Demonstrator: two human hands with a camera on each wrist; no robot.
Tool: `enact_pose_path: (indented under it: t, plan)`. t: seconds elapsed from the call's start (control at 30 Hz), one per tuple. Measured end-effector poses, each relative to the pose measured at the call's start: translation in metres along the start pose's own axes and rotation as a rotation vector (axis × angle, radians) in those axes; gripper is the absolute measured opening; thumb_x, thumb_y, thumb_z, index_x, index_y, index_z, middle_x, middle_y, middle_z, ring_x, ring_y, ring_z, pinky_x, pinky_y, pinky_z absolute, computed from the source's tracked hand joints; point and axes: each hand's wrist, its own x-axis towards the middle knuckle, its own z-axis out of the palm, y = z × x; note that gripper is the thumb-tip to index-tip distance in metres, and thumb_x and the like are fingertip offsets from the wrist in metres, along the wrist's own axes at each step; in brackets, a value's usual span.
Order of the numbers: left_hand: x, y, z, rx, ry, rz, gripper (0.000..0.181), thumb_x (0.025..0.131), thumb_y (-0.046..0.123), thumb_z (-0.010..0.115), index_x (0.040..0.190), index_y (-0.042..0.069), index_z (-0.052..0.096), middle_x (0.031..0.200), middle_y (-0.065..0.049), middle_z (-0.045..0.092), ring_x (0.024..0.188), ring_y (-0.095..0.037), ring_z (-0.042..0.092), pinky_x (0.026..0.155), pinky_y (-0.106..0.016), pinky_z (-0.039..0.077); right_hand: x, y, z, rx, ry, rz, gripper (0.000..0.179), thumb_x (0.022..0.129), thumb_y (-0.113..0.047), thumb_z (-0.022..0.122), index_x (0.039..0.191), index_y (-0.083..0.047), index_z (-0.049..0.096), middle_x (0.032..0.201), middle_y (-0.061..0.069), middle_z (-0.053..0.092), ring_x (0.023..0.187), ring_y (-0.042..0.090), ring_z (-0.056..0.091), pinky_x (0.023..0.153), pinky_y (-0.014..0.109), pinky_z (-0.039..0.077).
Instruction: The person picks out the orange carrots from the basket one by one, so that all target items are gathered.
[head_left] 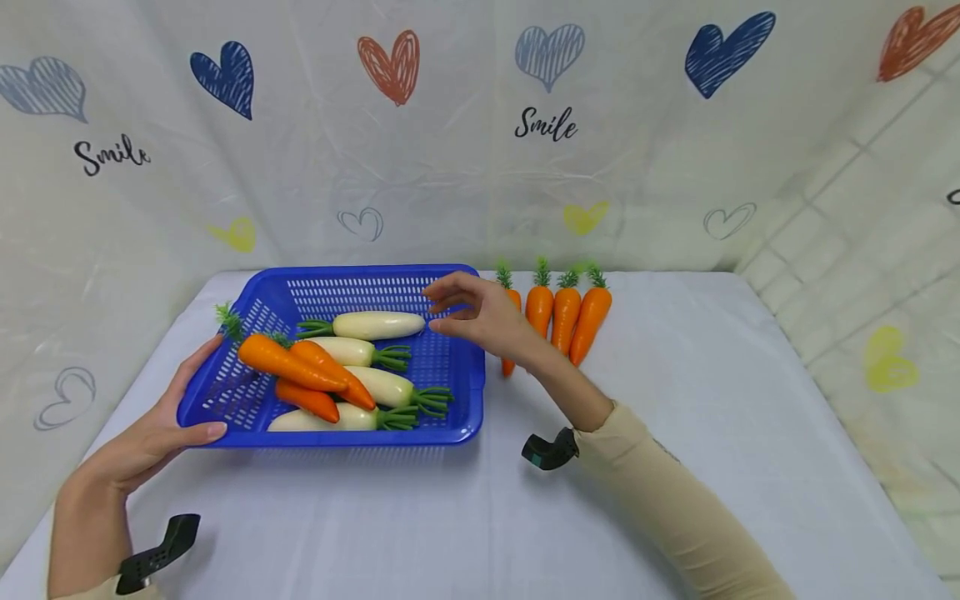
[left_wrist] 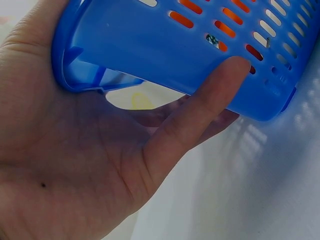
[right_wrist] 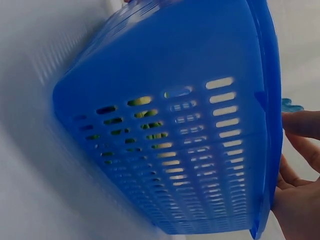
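Observation:
A blue plastic basket (head_left: 330, 439) stands on the table, holding several white radishes (head_left: 378, 324) and three carrots (head_left: 292, 364) heaped at its left end. My left hand (head_left: 161, 425) grips the basket's left end, with the thumb on the front rim. In the left wrist view that hand (left_wrist: 115, 145) lies against the slotted wall. Above the basket's right part hovers my right hand (head_left: 483, 315), fingers loosely bent and holding nothing, close to the tip of the rearmost radish. The right wrist view has part of this hand (right_wrist: 300, 185) behind the basket rim (right_wrist: 272, 100).
To the right of the basket, several carrots (head_left: 591, 317) with green tops lie side by side on the white tablecloth (head_left: 675, 400). The leftmost carrot (head_left: 508, 367) is partly hidden by the right hand. A curtain (head_left: 465, 175) printed with hearts hangs behind the table.

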Motion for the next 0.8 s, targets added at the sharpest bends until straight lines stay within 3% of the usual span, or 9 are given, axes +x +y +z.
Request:
enact_pose_path:
  t: [0.43,0.8]
  plan:
    - [-0.001,0.004,0.0,-0.005,0.004,-0.004,0.107,0.097,0.023,0.065,0.157,0.059,-0.016,0.167,-0.033,-0.007,0.135,-0.058,0.029,0.082,-0.02,0.055,0.012,-0.006,0.011,-0.017,-0.051,0.027,0.041,0.093,-0.006,0.076,0.133,-0.005,0.064,0.133,0.013,0.067,0.121,0.028,0.068,0.101,0.037,0.059]
    - [-0.001,0.003,0.0,-0.02,-0.014,-0.013,0.106,0.097,0.023,0.064,0.157,0.06,-0.016,0.166,-0.033,-0.005,0.135,-0.057,0.032,0.083,-0.02,0.055,0.019,-0.007,0.023,-0.035,-0.136,0.028,0.041,0.093,-0.007,0.076,0.133,-0.006,0.063,0.135,0.013,0.066,0.124,0.038,0.067,0.093,0.032,0.062]
